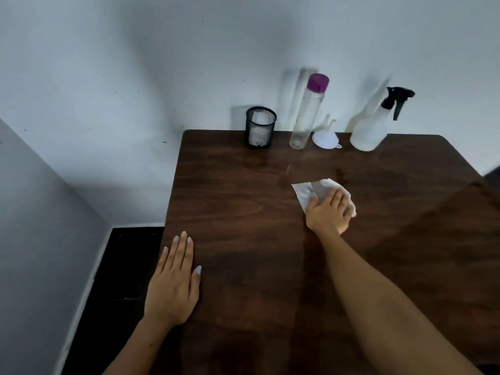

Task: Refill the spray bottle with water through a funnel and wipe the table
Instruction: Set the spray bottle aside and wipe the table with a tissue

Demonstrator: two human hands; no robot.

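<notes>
The right hand (328, 212) is pressing a crumpled white tissue (315, 192) flat against the brown worktop (243, 212), fingers spread over it to wipe. The left hand (174, 282) is lying palm-down, holding nothing, probably bracing. The capped, translucent spray bottle (370, 131) is standing at the back by the white funnel (324, 138); its fill level is unclear.

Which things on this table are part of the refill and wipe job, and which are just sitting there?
Job: spray bottle, funnel, clear bottle, cloth under right hand, table.
Lying about: mesh cup.
</notes>
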